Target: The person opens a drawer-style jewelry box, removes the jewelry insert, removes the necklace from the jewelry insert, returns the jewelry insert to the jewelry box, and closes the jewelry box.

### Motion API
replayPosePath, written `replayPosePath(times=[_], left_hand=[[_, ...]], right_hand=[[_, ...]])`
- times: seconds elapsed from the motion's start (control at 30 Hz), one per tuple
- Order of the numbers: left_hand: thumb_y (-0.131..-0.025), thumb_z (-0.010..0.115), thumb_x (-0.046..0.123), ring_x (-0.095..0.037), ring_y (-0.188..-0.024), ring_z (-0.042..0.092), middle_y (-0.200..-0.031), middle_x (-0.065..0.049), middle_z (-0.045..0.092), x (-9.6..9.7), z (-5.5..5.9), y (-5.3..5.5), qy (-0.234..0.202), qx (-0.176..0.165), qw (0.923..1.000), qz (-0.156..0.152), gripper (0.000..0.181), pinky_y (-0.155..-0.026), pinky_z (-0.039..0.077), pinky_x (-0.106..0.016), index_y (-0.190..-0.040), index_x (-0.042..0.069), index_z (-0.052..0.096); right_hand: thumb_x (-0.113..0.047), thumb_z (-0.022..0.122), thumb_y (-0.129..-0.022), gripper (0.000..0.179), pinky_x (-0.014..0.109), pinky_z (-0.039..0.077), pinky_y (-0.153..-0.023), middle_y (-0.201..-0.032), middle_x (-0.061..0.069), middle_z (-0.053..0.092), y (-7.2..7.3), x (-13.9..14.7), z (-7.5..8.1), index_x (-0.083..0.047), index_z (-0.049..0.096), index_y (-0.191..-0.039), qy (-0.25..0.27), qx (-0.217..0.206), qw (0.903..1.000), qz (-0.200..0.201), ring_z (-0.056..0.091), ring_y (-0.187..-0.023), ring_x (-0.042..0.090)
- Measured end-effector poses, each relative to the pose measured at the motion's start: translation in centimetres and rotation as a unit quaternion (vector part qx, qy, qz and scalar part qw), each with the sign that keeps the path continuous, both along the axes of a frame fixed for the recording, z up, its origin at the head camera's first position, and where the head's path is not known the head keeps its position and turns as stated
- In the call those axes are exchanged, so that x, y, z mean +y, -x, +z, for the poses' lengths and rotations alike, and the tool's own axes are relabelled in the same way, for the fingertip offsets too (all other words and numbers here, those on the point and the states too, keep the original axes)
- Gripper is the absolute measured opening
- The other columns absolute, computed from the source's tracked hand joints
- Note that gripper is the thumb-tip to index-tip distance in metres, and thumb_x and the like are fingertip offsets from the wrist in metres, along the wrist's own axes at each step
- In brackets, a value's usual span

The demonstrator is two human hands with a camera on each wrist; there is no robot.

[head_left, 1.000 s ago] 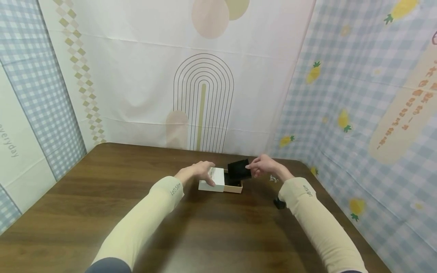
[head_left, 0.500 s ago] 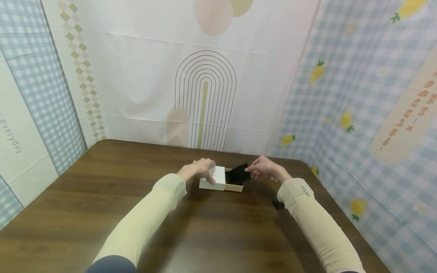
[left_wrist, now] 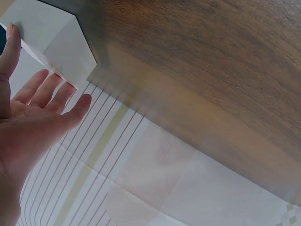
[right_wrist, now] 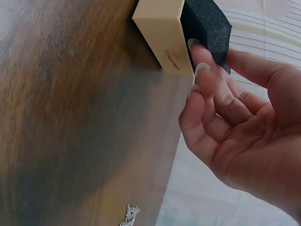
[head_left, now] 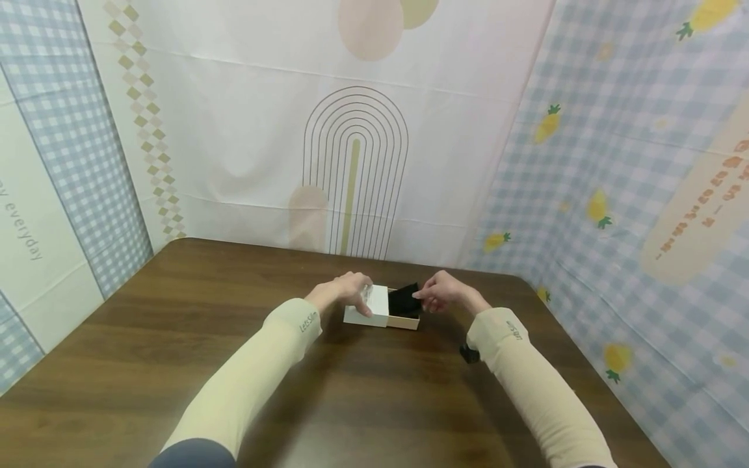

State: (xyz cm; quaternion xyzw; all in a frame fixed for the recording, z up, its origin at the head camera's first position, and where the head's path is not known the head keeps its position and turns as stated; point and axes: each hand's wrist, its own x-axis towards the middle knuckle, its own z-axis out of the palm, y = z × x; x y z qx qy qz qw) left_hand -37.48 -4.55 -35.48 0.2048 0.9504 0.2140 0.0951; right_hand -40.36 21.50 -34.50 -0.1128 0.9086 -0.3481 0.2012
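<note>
Near the back of the table, a white box sleeve (head_left: pixel 379 301) has its tan drawer (head_left: pixel 404 322) pulled partly out to the right. My left hand (head_left: pixel 351 291) holds the sleeve, thumb at the near side and fingers at the far side; the left wrist view shows several fingertips against the white box (left_wrist: pixel 70 52). With my right hand (head_left: pixel 441 291) I pinch a black foam pad (head_left: pixel 402 300), tilted and partly inside the drawer. Close up in the right wrist view, thumb and fingers hold the foam's edge beside the drawer's end wall (right_wrist: pixel 164 37). The drawer's inside is mostly hidden.
A small black object (head_left: pixel 469 354) lies by the right sleeve cuff. A silvery, chain-like piece (right_wrist: pixel 130 215) rests on the brown wooden table (head_left: pixel 234 279). Patterned cloth (head_left: pixel 251 143) hangs behind the table and along its sides.
The foam pad, at first held raised above the drawer, has tilted and gone lower into it. My right hand has moved slightly left and down with it. The left hand still holds the sleeve.
</note>
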Motion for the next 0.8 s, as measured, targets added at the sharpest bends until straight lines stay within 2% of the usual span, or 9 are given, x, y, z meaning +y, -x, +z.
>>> replayPosePath(times=[0.1, 0.3, 0.53, 0.8], left_hand=[[-0.071, 0.085, 0.029, -0.024, -0.104, 0.055, -0.119, -0.011, 0.062, 0.0, -0.1, 0.0, -0.006, -0.003, 1.0000, 0.000, 0.074, -0.090, 0.049, -0.042, -0.134, 0.008, 0.053], [-0.071, 0.084, 0.028, -0.024, -0.107, 0.054, -0.120, -0.010, 0.061, 0.0, -0.1, 0.1, -0.003, -0.003, 1.0000, 0.000, 0.072, -0.091, 0.048, -0.042, -0.134, 0.008, 0.054], [-0.070, 0.086, 0.029, -0.024, -0.102, 0.056, -0.115, -0.012, 0.062, 0.1, 0.0, 0.1, -0.001, 0.006, 1.0000, -0.005, 0.073, -0.087, 0.050, -0.039, -0.132, 0.007, 0.055], [-0.070, 0.085, 0.028, -0.023, -0.100, 0.057, -0.113, -0.011, 0.064, 0.0, 0.0, 0.0, -0.009, -0.002, 0.9999, -0.009, 0.074, -0.090, 0.051, -0.039, -0.133, 0.005, 0.054]], right_hand=[[-0.022, 0.063, -0.093, 0.025, 0.026, 0.052, -0.054, -0.066, 0.004, 0.067, 0.0, -0.5, -0.1, 0.002, 0.069, -0.089, -0.002, 0.002, 1.0000, 0.003, 0.057, -0.054, 0.011], [-0.023, 0.063, -0.093, 0.025, 0.028, 0.054, -0.056, -0.066, 0.005, 0.068, 0.2, -1.2, -0.5, 0.001, 0.069, -0.086, -0.013, 0.008, 0.9998, 0.013, 0.060, -0.055, 0.012], [-0.020, 0.063, -0.093, 0.023, 0.028, 0.052, -0.054, -0.064, 0.004, 0.067, -0.1, -1.4, -0.5, 0.000, 0.068, -0.083, -0.019, 0.011, 0.9997, 0.006, 0.057, -0.053, 0.012], [-0.019, 0.067, -0.090, 0.025, 0.029, 0.049, -0.050, -0.059, 0.004, 0.063, -0.1, -1.4, -1.2, 0.000, 0.064, -0.074, -0.032, 0.029, 0.9991, 0.001, 0.052, -0.049, 0.012]])
